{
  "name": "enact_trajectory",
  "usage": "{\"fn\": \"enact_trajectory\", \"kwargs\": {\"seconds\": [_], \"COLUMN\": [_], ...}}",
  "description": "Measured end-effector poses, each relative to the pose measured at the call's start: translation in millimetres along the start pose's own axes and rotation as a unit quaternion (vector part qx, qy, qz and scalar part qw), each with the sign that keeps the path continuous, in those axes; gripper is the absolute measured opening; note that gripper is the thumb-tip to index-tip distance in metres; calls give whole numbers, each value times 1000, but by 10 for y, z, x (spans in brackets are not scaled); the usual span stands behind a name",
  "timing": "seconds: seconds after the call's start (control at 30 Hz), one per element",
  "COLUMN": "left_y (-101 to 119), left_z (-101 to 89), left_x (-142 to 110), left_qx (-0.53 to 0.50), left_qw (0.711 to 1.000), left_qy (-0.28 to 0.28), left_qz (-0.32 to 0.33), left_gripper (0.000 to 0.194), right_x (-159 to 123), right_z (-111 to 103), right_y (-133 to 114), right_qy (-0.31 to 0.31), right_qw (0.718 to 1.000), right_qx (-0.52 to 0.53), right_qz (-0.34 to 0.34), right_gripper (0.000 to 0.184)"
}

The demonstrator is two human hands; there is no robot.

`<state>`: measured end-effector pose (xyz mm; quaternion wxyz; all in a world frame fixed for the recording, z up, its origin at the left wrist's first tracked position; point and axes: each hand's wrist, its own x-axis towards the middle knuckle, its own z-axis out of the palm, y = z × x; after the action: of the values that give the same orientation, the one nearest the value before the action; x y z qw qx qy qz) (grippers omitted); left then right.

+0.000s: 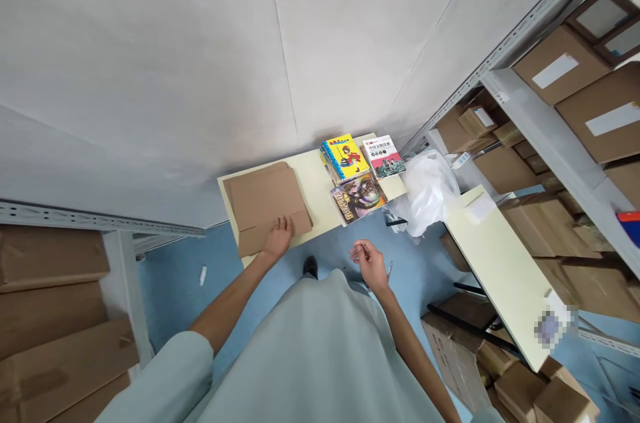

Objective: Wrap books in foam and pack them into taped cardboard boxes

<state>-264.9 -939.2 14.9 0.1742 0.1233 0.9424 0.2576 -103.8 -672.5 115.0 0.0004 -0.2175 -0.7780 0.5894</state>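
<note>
A stack of flattened cardboard boxes [265, 199] lies on the left part of a pale yellow table [316, 191]. My left hand [278, 239] rests on the near edge of that stack, fingers curled over the cardboard. My right hand [369, 261] hovers off the table's front edge with fingers loosely curled and nothing visible in them. On the right part of the table sit a yellow book stack [344, 156], a white-covered book [383, 155] and a dark illustrated book [359, 197].
A white plastic bag [425, 193] lies between this table and a second pale table [500, 269] on the right. Metal shelves [545, 126] with cardboard boxes stand at right; more boxes [55, 316] at left. Blue floor [170, 276] below.
</note>
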Motion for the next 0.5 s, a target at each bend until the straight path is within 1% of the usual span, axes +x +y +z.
{"fn": "enact_trajectory", "kwargs": {"seconds": [0.07,0.1,0.13,0.17,0.2,0.23,0.27,0.3,0.33,0.37,0.4,0.43,0.47,0.5], "left_y": [-43,-65,-85,-102,-114,-118,-110,-89,-50,8,87,186,304,440], "left_z": [-233,-400,-600,-828,-1078,-1340,-1600,-1845,-2062,-2239,-2371,-2454,-2490,-2484], "left_x": [-22,-19,-10,2,13,21,23,16,2,-18,-42,-66,-88,-104], "left_qx": [-2,-12,-31,-57,-91,-128,-137,-150,-170,-185,-205,-231,-266,-309], "left_qw": [1000,1000,999,997,990,973,963,952,941,937,934,931,928,922], "left_qy": [-14,-8,13,48,98,166,208,245,272,280,282,275,256,230], "left_qz": [14,14,4,-14,-52,-92,-103,-107,-105,-93,-77,-61,-47,-37], "left_gripper": [60,55,48,39,29,21,25,34,40,45,51,57,62,69], "right_x": [60,102,153,210,272,338,404,470,533,592,647,696,738,774], "right_z": [47,65,79,85,84,74,55,28,-7,-51,-105,-168,-244,-333], "right_y": [-23,-43,-71,-105,-145,-189,-234,-279,-320,-355,-384,-404,-416,-418], "right_qy": [-18,-27,-35,-42,-47,-48,-47,-46,-43,-39,-34,-25,-10,8], "right_qw": [1000,999,999,998,997,996,994,993,992,991,990,989,989,988], "right_qx": [-1,0,1,4,7,12,18,26,36,47,58,68,76,80], "right_qz": [-14,-24,-36,-50,-64,-79,-93,-105,-114,-120,-124,-125,-128,-132], "right_gripper": [49,48,46,45,43,42,41,41,41,42,43,44,44,45]}}
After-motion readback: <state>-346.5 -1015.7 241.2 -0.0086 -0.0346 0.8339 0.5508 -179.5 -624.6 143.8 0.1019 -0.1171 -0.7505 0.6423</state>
